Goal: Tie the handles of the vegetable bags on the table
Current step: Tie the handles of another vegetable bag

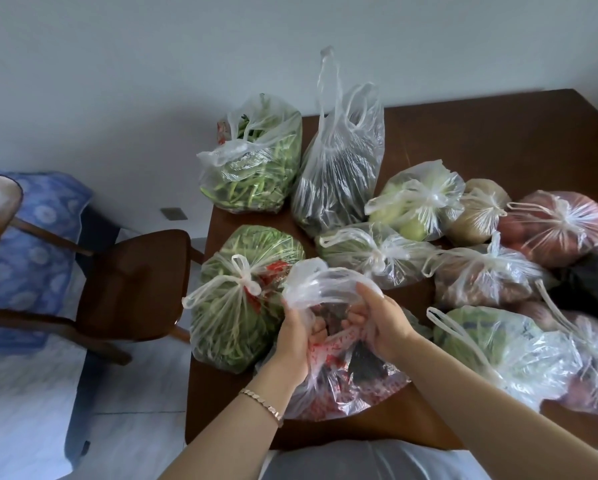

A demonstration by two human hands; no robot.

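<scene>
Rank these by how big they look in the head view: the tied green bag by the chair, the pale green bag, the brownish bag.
1. tied green bag, though it is nearest the camera
2. pale green bag
3. brownish bag, partly hidden, so unsure

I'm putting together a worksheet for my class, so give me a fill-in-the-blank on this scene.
The bracelet is on the ____ wrist.
The left hand and right hand grip the same ____.
The tall bag at the back is not yet ____.
Missing: left; bag; tied.
</scene>
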